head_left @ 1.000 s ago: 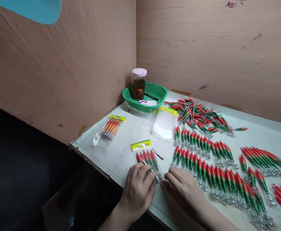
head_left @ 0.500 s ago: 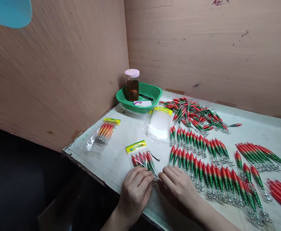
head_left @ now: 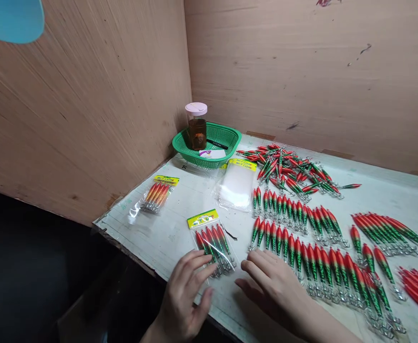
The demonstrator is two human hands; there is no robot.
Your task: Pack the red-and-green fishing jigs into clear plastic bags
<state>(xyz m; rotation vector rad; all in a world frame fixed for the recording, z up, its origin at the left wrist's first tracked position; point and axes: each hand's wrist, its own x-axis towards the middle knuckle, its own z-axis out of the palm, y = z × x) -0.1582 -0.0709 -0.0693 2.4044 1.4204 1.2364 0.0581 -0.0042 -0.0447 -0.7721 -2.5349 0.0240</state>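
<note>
A clear bag (head_left: 202,219) with a yellow header lies on the table, with several red-and-green squid jigs (head_left: 214,243) side by side inside it. My left hand (head_left: 187,288) is over the bag's lower left edge, fingers apart and thumb spread, gripping nothing; whether the fingertips touch the plastic I cannot tell. To the right of the bag, my right hand (head_left: 271,281) rests with curled, loosely parted fingers close to the front row of loose jigs (head_left: 294,252). Nothing shows in its fingers, and its palm is hidden.
A stack of clear bags (head_left: 236,183) lies behind the filled one. Another bag of orange jigs (head_left: 157,194) is at the left. A green basket (head_left: 230,138) holds a lidded jar (head_left: 197,128). A heap of jigs (head_left: 287,166) lies near the back wall.
My left hand has let go of the bag's lower end and moved left and down, its fingers spreading. My right hand has drawn slightly away to the right. The jigs' hooks now show.
</note>
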